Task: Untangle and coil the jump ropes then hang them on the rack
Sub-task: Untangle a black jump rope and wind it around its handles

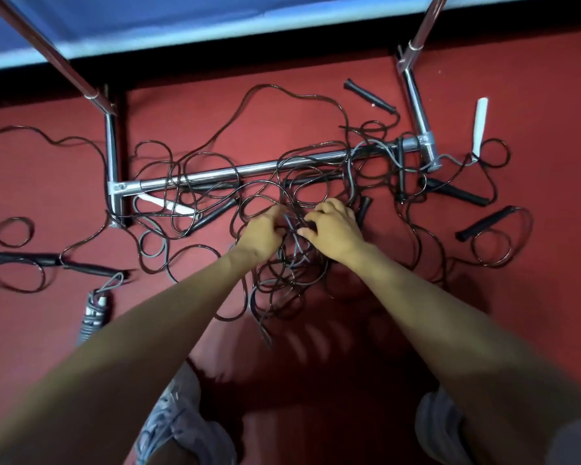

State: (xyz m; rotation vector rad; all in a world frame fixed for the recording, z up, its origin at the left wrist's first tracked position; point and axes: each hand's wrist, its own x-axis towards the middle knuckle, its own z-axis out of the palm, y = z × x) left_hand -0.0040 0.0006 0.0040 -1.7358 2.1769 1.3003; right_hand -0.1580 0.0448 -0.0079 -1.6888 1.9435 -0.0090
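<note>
On the red floor [550, 297] at the foot of the rack [249, 170], the ropes [282, 283] lie in one wide snarl, with several loops thrown across the rack's bottom bar and none yet hung. We stoop over the thickest knot with left hand [262, 234] and right hand [336, 231] both sunk in it, fingers [316, 213] curled round thin dark and grey cords and pinching them. The cords look light and limp but springy, with a glossy coat that we judge will slide through a loose pinch. Hauling on a loop would likely only draw the knot tighter. The stiff handles, such as the black handle [371, 95] lying loose near the rack's far post, seem the surest places to take hold. From a handle we could follow its cord back and feed it out through the loops. Once freed, a cord this springy will likely need a firm grip to keep its coil.
</note>
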